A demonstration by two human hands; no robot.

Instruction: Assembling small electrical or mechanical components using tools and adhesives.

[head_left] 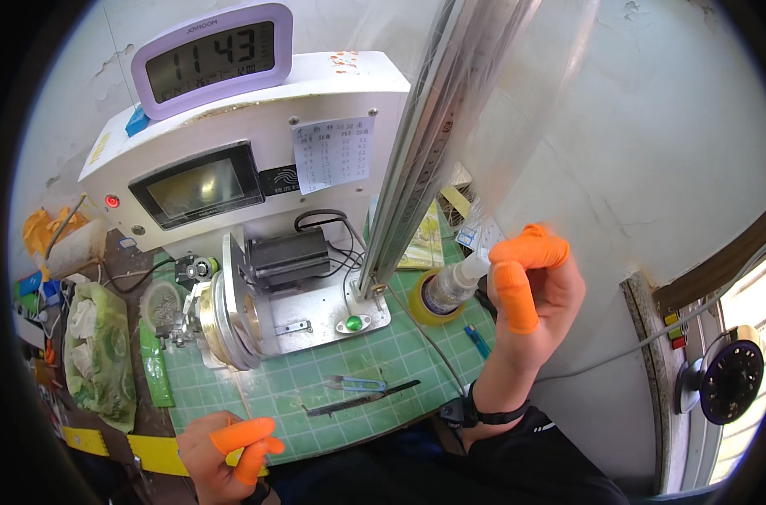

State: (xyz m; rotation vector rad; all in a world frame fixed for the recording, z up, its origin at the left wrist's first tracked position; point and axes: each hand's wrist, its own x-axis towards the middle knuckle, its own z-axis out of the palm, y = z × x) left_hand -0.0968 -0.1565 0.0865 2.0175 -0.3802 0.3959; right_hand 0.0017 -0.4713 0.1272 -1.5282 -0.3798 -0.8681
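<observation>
"One at a time: how is the right hand point(538, 282) posed?"

"Raised, forearm point(513, 358) steep, just right of the bottle point(450, 290). Thumb and forefinger curl close together; I can't tell whether they meet or hold something thin."

"And the left hand point(210, 459)?"

"Low, by the near left edge of the surface point(315, 438), beside the yellow strip point(160, 454). Its orange-covered fingers point right, narrowly spaced; again, I can't tell if anything is held."

"Where exactly is the bottle?"

"Tilted, in a yellow ring point(429, 317) at the surface's right side."

"Which parts leave room?"

"Green surface lies open between its front edge and the black strip point(362, 399); the snips point(353, 384) lie just behind that."

"What bounds the rest?"

"The white machine point(273, 118) stands along the back, and the rail point(416, 143) rises left of the right hand."
</observation>
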